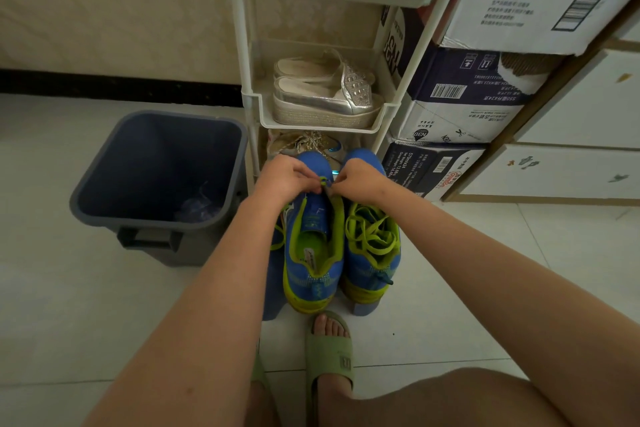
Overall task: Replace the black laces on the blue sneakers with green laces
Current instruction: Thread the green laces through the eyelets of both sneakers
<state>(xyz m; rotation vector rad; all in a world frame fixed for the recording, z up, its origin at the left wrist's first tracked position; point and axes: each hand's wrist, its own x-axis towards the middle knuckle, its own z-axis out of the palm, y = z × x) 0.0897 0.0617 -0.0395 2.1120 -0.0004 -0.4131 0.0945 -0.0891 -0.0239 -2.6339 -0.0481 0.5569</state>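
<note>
The left hand [287, 177] and the right hand [360, 180], fingers curled tight, both pinch one green lace [323, 181] over the far end of the left sneaker [313, 253]. Two blue sneakers stand side by side; the right sneaker [372, 262] holds a second, loose lace [372, 230].

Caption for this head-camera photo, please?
Left hand and right hand pinch a green lace at the toe of one sneaker; the other sneaker shows green laces.

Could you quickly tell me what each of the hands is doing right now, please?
Left hand: closed, pinching the green lace.
Right hand: closed, pinching the same green lace.
</note>
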